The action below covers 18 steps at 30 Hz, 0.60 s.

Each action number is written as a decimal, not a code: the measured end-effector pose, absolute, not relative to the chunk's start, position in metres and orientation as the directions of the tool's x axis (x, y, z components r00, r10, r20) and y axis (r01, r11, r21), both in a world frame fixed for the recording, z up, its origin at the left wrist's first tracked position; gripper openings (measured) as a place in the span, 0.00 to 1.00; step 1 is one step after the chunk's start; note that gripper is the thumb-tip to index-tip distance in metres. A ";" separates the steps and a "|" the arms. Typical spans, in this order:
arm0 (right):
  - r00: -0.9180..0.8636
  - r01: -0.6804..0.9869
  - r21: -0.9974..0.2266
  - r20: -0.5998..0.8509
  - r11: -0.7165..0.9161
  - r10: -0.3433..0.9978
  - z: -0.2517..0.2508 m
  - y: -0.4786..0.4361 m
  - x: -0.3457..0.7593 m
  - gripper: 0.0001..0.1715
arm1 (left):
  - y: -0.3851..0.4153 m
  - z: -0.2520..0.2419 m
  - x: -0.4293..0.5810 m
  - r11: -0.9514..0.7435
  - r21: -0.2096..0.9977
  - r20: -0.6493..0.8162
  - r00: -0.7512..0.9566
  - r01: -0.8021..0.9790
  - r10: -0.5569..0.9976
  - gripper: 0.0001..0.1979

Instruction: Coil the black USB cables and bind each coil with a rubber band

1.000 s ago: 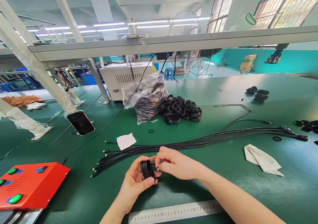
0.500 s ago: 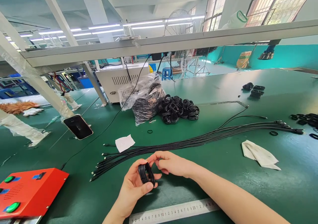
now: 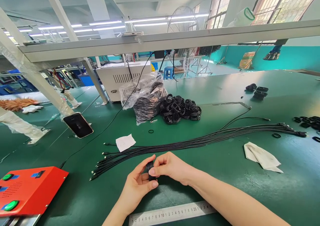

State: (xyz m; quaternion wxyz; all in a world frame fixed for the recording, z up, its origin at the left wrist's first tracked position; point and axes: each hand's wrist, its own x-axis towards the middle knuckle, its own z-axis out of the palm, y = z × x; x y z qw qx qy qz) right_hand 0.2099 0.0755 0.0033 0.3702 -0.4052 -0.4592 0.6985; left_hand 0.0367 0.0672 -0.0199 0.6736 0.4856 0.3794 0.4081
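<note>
A small coiled black cable (image 3: 150, 168) is held between my two hands above the green bench, partly hidden by the fingers. My left hand (image 3: 140, 182) is closed around its left side, with the thumb below and the index finger along the top. On the coil's right side, the thumb and fingers of my right hand (image 3: 168, 168) pinch it. Just beyond the hands lies a long bundle of straight black cables (image 3: 185, 146), its plug ends fanned out at the left. A steel ruler (image 3: 172, 214) lies on the bench below my hands.
A heap of coiled cables (image 3: 178, 109) sits beside a clear plastic bag (image 3: 150, 100) of dark items. A red box with green buttons (image 3: 32, 191) stands at left, near a phone (image 3: 78, 125). White paper (image 3: 125, 142) and a folded cloth (image 3: 262, 156) lie on the bench.
My right hand has closed in on the coil and now pinches its right side. The coil has turned, so its ring opening no longer faces the camera.
</note>
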 end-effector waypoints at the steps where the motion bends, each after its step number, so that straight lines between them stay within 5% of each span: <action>1: -0.395 -0.168 -0.935 -0.225 -0.311 0.891 0.002 0.076 0.210 0.20 | 0.067 -0.020 0.037 0.197 0.962 -0.112 0.386 -0.189 0.916 0.32; 18: -0.267 -0.176 -0.936 -0.254 -0.307 0.929 -0.004 0.068 0.198 0.27 | 0.066 -0.023 0.038 0.181 0.973 -0.114 0.379 -0.146 0.918 0.32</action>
